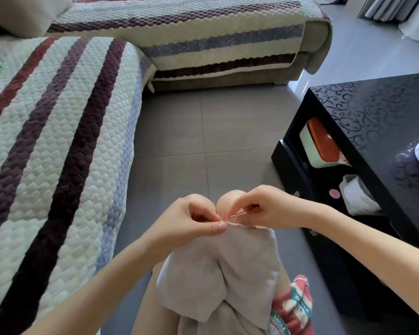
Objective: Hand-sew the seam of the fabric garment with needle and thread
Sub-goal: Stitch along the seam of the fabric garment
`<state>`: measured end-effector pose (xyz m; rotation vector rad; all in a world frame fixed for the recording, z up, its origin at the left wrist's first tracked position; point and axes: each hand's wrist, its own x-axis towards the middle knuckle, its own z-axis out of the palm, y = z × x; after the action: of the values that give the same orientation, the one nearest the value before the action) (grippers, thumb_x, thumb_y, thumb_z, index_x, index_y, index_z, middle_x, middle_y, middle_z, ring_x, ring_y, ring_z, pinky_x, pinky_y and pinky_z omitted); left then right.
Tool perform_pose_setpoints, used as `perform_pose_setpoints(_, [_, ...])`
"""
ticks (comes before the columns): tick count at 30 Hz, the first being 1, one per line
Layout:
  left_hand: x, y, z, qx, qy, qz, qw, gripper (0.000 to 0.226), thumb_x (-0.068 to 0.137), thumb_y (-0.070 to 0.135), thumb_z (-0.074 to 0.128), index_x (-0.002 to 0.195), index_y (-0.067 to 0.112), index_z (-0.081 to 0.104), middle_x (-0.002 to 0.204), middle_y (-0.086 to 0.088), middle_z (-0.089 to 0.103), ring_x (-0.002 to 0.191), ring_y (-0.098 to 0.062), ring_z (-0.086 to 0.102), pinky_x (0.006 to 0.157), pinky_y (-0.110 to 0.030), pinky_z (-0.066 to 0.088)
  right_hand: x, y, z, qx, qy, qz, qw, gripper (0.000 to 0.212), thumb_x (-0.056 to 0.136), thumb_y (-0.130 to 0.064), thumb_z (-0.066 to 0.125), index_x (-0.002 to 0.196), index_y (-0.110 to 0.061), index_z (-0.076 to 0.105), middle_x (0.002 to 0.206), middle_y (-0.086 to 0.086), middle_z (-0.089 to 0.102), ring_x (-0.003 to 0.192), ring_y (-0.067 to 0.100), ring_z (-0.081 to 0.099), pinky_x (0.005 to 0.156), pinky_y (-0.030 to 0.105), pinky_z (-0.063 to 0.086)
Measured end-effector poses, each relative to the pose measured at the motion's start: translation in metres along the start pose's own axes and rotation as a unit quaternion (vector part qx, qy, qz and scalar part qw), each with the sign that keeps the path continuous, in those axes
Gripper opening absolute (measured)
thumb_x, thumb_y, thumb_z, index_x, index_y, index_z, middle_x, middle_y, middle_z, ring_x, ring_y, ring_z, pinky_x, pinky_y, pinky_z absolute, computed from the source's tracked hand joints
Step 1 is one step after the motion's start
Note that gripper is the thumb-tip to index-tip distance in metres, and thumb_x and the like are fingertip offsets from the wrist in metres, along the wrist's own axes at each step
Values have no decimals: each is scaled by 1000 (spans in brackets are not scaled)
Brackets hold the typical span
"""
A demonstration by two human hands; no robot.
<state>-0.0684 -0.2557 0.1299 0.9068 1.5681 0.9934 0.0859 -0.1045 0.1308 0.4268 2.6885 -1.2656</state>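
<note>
Pale grey-beige woven fabric garment (228,274) lies draped over the person's bare knees at 6 o'clock in view, its top edge lifted to the hands. L hand (194,221) grasps that edge, thumb & forefinger pinching the seam, other fingers curled in. R hand (269,209), at 3 o'clock of the L & nearly touching it, pinches a thin silver metal needle (238,213) btw thumb & forefinger. The needle's tip points to 8 o'clock, at the pinched edge. A short bit of reddish thread (225,216) shows btw the hands; can't tell where it runs.

Red-green-white patterned cloth (295,303) sits at 4 o'clock of the garment. Quilted cream sofa cover w/ maroon & blue stripes (58,141) is at 9–12 o'clock. Glossy black table w/ scroll pattern (377,122) is at 3 o'clock, w/ an orange-lidded pale green box (322,143) on its lower shelf. Grey floor tiles (203,141) lie btw them.
</note>
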Motion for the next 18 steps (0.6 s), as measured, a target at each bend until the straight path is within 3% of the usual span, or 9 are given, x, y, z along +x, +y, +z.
perform_pose_setpoints(1, [0,1,0,1,1,-2,1000,10,76,7,78,80,-2,75,81,-10,62,75,-8,60,70,-16,47,0,-1,0,-4,6,-1,1000,5,88,-18,68,90,-19,73,67,-31,59,62,2,50,60,11,37])
perform_pose_setpoints(3, [0,1,-1,2,2,-8,1000,11,76,8,78,79,-2,75,80,-7,62,75,-7,60,70,-16,47,1,0,-1,3,21,4,1000,5,86,-16,70,81,-14,70,61,-32,55,59,-1,46,60,11,35])
perform_pose_setpoints(6, [1,3,-2,6,9,-19,1000,11,75,10,79,79,1,76,83,-10,63,76,-7,61,71,-17,47,2,3,-9,54,57,11,997,13,83,-12,73,72,-15,68,57,-11,54,56,1,42,57,17,35])
perform_pose_setpoints(9, [1,5,-1,30,2,-21,999,9,76,11,79,80,3,77,86,-17,65,76,-9,60,73,-23,46,-2,-5,-26,130,92,-1,987,10,82,-4,72,74,-8,70,65,14,63,63,7,50,59,21,40])
perform_pose_setpoints(14, [-1,11,2,40,-6,-26,999,4,75,10,80,73,9,77,73,-4,62,65,-3,56,64,-15,42,-8,-19,-44,179,161,-28,970,20,81,2,69,70,-14,68,63,-8,66,61,-1,57,62,10,43])
perform_pose_setpoints(18, [-2,11,4,41,-21,-18,999,18,75,8,80,64,22,76,69,-1,63,65,-4,56,65,-17,43,-7,-26,-38,153,187,-30,970,25,81,5,69,67,-15,65,57,-15,61,56,-2,54,59,8,40])
